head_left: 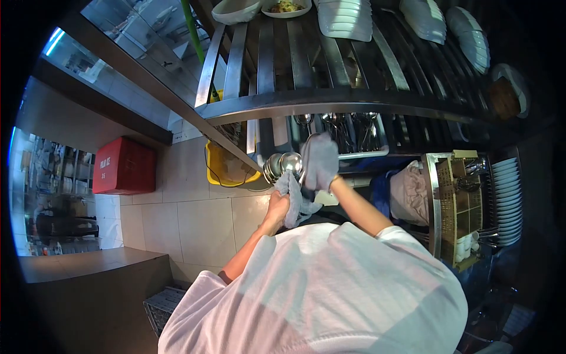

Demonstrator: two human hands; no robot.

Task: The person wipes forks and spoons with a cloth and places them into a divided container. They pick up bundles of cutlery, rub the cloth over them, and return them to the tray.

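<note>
My left hand (pixel 278 208) is closed around a bunched grey cloth (pixel 292 203). Just above its fist, a bundle of shiny metal spoons (pixel 285 163) with round bowls stands out of the cloth. Beside the spoons is my right hand (pixel 320 162), smeared by motion and covered to the wrist by grey fabric that hides its fingers. Right behind both hands, under the slatted rack, lies a white tray (pixel 365 154) with metal cutlery (pixel 367 131) in its compartments.
Above is a slatted metal rack (pixel 354 105) bearing stacked white dishes (pixel 345 19). A yellow bucket (pixel 227 177) and a red box (pixel 124 165) are to the left. At right are a cutlery basket (pixel 451 206), a row of plates (pixel 507 203) and a pale cloth bundle (pixel 408 193).
</note>
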